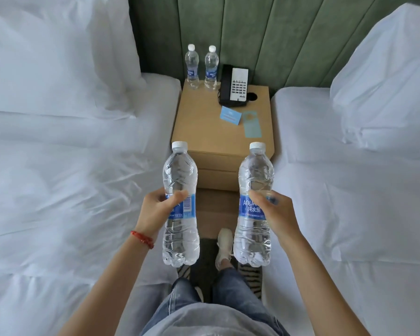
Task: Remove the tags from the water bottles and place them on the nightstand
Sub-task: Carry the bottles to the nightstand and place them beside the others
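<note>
The person stands between two beds made up in rumpled white linen, one clear plastic bottle upright in each hand. The left hand (157,209) has its fingers wrapped round the blue label band of the left bottle (180,204), thumb lying across the front; a red cord bracelet (143,239) circles that wrist. The right hand (278,212) grips the right bottle (254,207) the same way at its label. Both bottles are ribbed and crinkled, with white screw caps, held in the air in front of the nightstand (204,122), a boxy light-wood piece with a smooth tabletop. At its back left corner two more capped bottles (201,67) stand side by side, just beside a black and white telephone (234,87). A blue card (230,114) and a pale green door hanger (252,124) lie flat near the phone. Behind is a padded green headboard (289,32) with vertical channels.
</note>
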A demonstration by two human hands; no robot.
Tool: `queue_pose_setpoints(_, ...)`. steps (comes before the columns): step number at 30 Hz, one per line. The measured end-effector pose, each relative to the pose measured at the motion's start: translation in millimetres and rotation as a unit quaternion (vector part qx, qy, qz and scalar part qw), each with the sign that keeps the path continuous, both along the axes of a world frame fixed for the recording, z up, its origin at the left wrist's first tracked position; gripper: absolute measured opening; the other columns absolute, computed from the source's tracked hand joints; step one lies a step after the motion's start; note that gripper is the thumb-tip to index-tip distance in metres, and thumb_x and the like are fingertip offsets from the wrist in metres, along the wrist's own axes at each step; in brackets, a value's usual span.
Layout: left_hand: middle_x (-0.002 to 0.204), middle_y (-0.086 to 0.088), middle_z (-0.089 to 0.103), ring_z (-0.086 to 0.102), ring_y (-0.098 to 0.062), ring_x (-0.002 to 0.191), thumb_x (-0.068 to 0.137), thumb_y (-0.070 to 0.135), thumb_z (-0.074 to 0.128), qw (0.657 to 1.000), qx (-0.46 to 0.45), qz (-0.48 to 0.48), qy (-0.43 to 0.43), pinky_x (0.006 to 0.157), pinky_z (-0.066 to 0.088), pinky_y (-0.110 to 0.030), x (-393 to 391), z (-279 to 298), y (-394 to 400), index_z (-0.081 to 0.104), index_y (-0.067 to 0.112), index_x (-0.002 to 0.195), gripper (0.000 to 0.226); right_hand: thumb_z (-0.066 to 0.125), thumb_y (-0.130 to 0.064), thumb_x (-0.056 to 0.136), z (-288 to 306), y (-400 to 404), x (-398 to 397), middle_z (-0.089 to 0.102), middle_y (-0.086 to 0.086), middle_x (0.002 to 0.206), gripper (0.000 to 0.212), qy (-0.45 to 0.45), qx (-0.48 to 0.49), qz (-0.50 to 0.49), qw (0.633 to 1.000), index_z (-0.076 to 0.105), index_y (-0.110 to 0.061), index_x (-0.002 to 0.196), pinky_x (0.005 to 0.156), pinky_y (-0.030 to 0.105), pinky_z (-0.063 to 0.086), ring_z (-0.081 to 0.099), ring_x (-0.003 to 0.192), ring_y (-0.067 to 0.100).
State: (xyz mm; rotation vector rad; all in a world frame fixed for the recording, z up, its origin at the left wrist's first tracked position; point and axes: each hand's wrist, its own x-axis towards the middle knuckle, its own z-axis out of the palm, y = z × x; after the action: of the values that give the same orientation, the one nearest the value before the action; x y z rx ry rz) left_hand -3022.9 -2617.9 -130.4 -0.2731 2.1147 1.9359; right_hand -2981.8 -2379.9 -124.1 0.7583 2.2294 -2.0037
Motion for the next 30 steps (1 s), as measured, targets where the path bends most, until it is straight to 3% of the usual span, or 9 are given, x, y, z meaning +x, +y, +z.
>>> queue_pose_setpoints(3,0.048,0.009,0.064,0.059,-0.001,0.046,0.067,0.028,0.071,1.0,-0.01,0.007,0.009,0.045,0.043,-0.011,-54.0,-6.1,16.9,0.062,0.013,0.062,0.018,0.071,-0.02,0.078,-4.9,14.9,-60.3,0.066,-0.013,0.052,0.013,0.01,-0.006,0.015,1.0,0.065,-0.015,0.068,0.044,0.009,0.042,0.061,0.049,-0.003)
queue_pose_setpoints(10,0.051,0.01,0.066,0.062,-0.002,0.049,0.079,0.012,0.068,0.999,-0.026,0.038,0.019,0.045,0.044,-0.01,-167.7,-7.1,53.2,0.061,0.014,0.066,0.014,0.07,-0.023,0.08,-0.1,47.7,-195.6,0.067,-0.012,0.055,0.011,0.019,-0.029,0.043,0.998,0.065,-0.018,0.072,0.044,0.01,0.043,0.063,0.051,-0.001)
queue_pose_setpoints(17,0.049,0.011,0.064,0.061,-0.002,0.048,0.076,0.012,0.071,0.997,-0.015,0.074,0.022,0.043,0.043,-0.011,-263.6,-5.6,58.6,0.06,0.02,0.061,0.02,0.07,-0.023,0.079,1.2,55.3,-298.0,0.068,-0.015,0.057,0.007,0.024,-0.018,0.051,0.998,0.066,-0.021,0.074,0.044,0.009,0.043,0.063,0.052,-0.003)
queue_pose_setpoints(20,0.05,0.01,0.064,0.061,-0.003,0.049,0.062,0.029,0.073,0.998,-0.014,0.065,0.007,0.045,0.046,-0.014,-312.8,-10.3,53.4,0.062,0.019,0.061,0.015,0.071,-0.023,0.078,-2.8,52.4,-336.8,0.07,-0.014,0.062,0.004,0.024,-0.016,0.049,0.998,0.067,-0.022,0.078,0.047,0.01,0.045,0.065,0.057,-0.001)
queue_pose_setpoints(23,0.054,0.008,0.067,0.064,-0.006,0.054,0.058,0.036,0.072,0.999,-0.017,0.049,0.001,0.048,0.048,-0.016,-363.9,-16.6,47.2,0.063,0.016,0.067,0.024,0.073,-0.02,0.076,-8.6,46.3,-376.5,0.072,-0.012,0.066,0.007,0.033,-0.013,0.036,0.999,0.068,-0.02,0.081,0.051,0.011,0.046,0.067,0.062,0.0)
queue_pose_setpoints(27,0.056,0.012,0.067,0.064,-0.001,0.056,0.074,0.016,0.074,0.999,-0.034,0.025,0.019,0.046,0.045,-0.01,-430.1,-26.3,39.3,0.062,0.019,0.069,0.013,0.074,-0.012,0.076,-19.9,35.0,-432.1,0.071,-0.015,0.067,0.01,0.054,-0.004,0.01,0.998,0.067,-0.018,0.081,0.054,0.01,0.046,0.065,0.064,-0.003)
queue_pose_setpoints(30,0.074,0.007,0.07,0.066,-0.001,0.065,0.073,0.009,0.073,0.999,-0.041,0.01,0.024,0.052,0.048,-0.011,-475.7,-39.4,34.4,0.065,0.021,0.079,0.015,0.075,-0.008,0.073,-34.6,27.7,-474.1,0.071,-0.013,0.07,0.016,0.064,0.01,-0.022,0.998,0.068,-0.016,0.085,0.059,0.013,0.049,0.066,0.068,-0.002)
